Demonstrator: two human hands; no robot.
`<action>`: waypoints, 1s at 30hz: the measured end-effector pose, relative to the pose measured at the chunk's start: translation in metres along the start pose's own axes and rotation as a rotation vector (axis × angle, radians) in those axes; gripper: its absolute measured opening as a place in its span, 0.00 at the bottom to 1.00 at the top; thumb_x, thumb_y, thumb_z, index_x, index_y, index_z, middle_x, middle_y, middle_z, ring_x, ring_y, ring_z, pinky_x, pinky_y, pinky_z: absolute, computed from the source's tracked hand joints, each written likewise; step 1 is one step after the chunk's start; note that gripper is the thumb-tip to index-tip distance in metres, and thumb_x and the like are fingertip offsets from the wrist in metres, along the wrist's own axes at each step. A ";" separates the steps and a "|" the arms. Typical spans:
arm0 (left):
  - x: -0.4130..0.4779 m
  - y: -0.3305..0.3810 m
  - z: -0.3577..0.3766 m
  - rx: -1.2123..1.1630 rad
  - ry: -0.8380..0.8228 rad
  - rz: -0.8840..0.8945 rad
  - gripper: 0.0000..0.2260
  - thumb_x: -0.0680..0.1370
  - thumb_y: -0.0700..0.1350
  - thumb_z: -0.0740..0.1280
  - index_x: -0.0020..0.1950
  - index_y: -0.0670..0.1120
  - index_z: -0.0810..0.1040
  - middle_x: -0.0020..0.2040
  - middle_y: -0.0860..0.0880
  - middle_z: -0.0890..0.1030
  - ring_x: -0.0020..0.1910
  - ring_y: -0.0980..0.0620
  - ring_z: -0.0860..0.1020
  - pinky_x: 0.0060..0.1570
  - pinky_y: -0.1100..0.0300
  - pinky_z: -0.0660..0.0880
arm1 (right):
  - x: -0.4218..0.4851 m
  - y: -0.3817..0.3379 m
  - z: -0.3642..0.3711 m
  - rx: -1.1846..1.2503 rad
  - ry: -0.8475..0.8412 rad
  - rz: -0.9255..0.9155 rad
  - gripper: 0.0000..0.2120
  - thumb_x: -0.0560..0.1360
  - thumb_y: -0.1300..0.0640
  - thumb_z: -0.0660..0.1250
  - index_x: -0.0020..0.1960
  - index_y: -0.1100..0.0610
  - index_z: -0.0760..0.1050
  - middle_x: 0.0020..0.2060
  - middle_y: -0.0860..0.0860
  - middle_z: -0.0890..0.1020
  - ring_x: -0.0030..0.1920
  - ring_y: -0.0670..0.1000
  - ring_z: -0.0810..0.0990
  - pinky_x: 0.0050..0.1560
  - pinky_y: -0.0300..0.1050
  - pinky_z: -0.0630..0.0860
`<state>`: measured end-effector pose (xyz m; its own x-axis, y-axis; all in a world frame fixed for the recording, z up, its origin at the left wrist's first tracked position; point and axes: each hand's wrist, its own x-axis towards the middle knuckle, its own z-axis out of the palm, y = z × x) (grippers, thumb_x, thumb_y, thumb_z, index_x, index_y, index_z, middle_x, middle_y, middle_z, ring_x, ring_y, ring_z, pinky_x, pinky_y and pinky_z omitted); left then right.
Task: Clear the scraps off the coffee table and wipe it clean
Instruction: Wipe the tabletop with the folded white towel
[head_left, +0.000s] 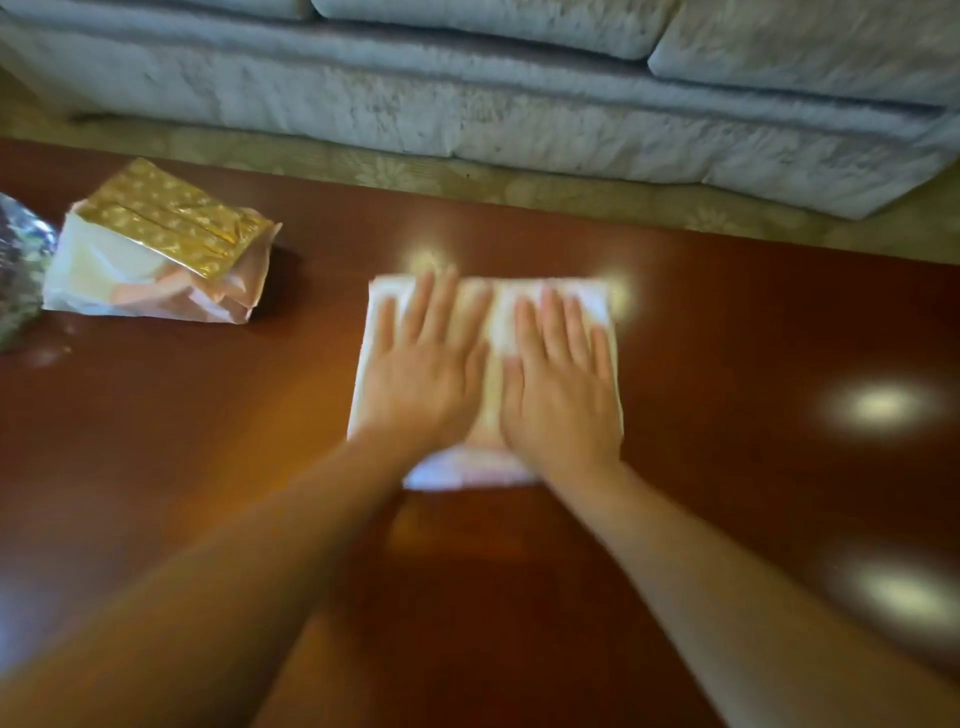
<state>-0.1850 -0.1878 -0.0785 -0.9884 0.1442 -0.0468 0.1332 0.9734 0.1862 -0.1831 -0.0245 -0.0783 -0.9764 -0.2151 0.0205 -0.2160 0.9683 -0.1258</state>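
A folded white cloth (491, 322) lies flat on the glossy reddish-brown coffee table (727, 338), near its middle. My left hand (423, 369) presses palm-down on the cloth's left half, fingers spread. My right hand (561, 379) presses palm-down on its right half, fingers also spread. Both hands lie side by side, nearly touching at the thumbs. The frame is blurred by motion.
A tissue pack (161, 249) with a gold patterned top lies at the table's left. A crinkled silvery wrapper (21, 280) shows at the far left edge. A grey sofa (519, 93) stands beyond the table's far edge, across a strip of patterned carpet (415, 171).
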 end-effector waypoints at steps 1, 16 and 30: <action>0.030 -0.010 -0.002 -0.008 -0.010 -0.005 0.26 0.86 0.54 0.47 0.84 0.52 0.57 0.85 0.43 0.54 0.85 0.42 0.50 0.79 0.36 0.52 | 0.031 0.001 0.001 0.016 -0.003 0.003 0.29 0.85 0.46 0.49 0.84 0.54 0.59 0.84 0.55 0.59 0.84 0.55 0.55 0.83 0.58 0.50; 0.049 0.001 -0.017 -0.004 -0.093 -0.107 0.25 0.87 0.56 0.42 0.85 0.58 0.44 0.86 0.48 0.41 0.84 0.47 0.39 0.81 0.40 0.40 | 0.054 0.004 -0.001 0.065 -0.068 0.018 0.28 0.86 0.47 0.46 0.86 0.51 0.50 0.86 0.51 0.49 0.85 0.52 0.44 0.84 0.55 0.42; -0.389 0.136 0.037 0.076 -0.130 0.031 0.35 0.79 0.52 0.59 0.85 0.50 0.52 0.85 0.38 0.52 0.84 0.36 0.52 0.73 0.29 0.59 | -0.411 -0.008 -0.015 -0.029 -0.206 0.034 0.29 0.85 0.47 0.46 0.80 0.57 0.67 0.83 0.58 0.60 0.82 0.59 0.61 0.78 0.61 0.59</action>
<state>0.2202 -0.1052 -0.0712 -0.9669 0.1909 -0.1695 0.1730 0.9782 0.1150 0.2196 0.0581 -0.0704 -0.9616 -0.2012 -0.1866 -0.1862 0.9779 -0.0947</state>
